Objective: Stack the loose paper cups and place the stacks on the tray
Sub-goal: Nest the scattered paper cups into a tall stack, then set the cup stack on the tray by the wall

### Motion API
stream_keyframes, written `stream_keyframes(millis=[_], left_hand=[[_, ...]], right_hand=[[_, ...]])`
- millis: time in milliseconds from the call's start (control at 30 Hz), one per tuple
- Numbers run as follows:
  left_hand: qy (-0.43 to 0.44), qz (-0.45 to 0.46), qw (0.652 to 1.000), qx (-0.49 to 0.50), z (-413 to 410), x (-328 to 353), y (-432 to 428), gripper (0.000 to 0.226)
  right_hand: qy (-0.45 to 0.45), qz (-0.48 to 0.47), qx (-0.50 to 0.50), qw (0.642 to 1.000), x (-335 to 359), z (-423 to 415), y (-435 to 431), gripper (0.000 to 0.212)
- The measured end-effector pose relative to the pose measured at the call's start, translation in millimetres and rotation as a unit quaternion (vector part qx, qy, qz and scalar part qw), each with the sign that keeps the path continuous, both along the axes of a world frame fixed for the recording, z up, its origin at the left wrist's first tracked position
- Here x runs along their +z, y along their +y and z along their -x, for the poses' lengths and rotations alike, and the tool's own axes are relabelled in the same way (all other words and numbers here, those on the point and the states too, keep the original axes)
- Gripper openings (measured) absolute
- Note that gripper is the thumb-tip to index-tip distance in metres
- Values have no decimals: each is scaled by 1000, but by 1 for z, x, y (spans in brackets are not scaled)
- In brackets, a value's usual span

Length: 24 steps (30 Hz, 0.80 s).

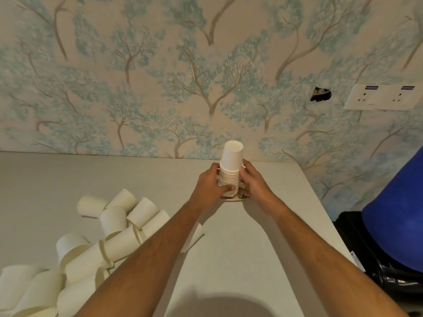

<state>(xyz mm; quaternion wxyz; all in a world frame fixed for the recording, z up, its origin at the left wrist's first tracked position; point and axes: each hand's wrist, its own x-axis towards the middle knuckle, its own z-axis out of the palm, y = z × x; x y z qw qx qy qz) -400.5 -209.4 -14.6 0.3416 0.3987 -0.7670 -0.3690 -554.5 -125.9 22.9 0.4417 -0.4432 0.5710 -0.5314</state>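
Stack (230, 172) of cups stands far centre on the tray (245, 198), which barely shows beneath it. My left hand (209, 183) and right hand (253, 182) both curl round it. I judge one stack nearly placed; many loose cups (109, 229) lie near left, unstacked.

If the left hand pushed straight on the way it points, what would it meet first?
The left hand grips the white paper cup stack, so that comes first; beyond it, probably the tree-patterned wall, depth unclear.
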Motion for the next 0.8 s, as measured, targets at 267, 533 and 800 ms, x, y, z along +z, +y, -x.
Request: stream_keyframes(millis=[267,533,800], left_hand=[[-36,0,999,15,5,-16,-20,74],[-88,-27,994,59,-3,-2,-21,92],[56,-72,982,167,-87,36,58,62]], right_hand=[[2,-5,-18,1000,-27,4,-28,45],[101,5,-80,992,-37,4,-26,41],[43,52,-153,986,-15,-45,77,35]])
